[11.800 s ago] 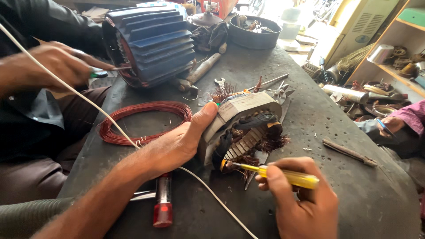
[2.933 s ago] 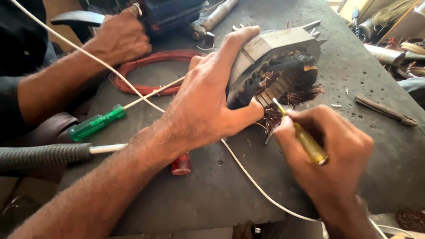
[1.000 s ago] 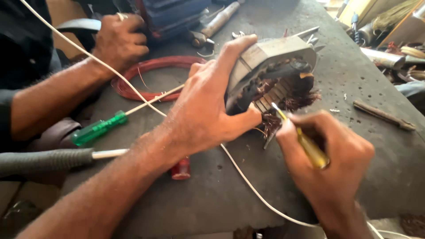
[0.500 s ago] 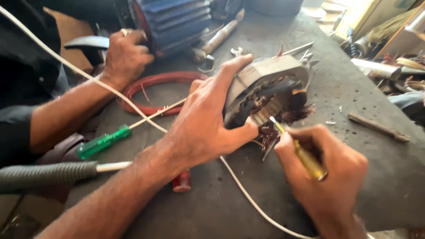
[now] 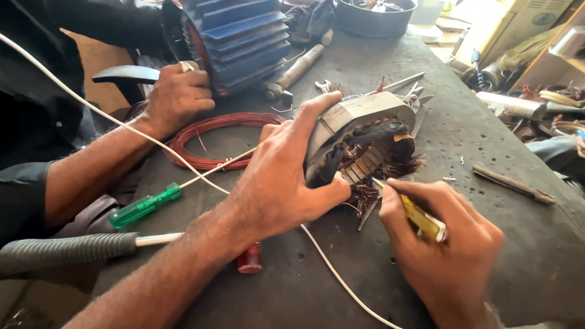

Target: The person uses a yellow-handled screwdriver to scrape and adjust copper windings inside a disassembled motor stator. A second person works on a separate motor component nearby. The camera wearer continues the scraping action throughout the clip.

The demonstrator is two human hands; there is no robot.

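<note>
My left hand (image 5: 286,176) grips the grey metal stator (image 5: 359,116) of a small motor, thumb under its near rim and fingers over the top, holding it tilted on the dark workbench (image 5: 518,244). Frayed copper windings (image 5: 390,167) hang out of its open face. My right hand (image 5: 442,244) is closed around a yellow-handled screwdriver (image 5: 420,219), its tip pushed in among the windings at the stator's lower edge.
Another person's hand (image 5: 177,97) rests beside a blue finned motor housing (image 5: 241,39) at the back left. A red wire coil (image 5: 213,137), a green-handled screwdriver (image 5: 146,206), a white cord (image 5: 152,141), a red-capped tool (image 5: 250,259) and a dark bowl (image 5: 375,15) lie around.
The view has shifted slightly. My left hand keeps its hold on the stator; my right hand has moved the screwdriver tip a little lower along the windings. The other person's hand stays by the blue housing.
</note>
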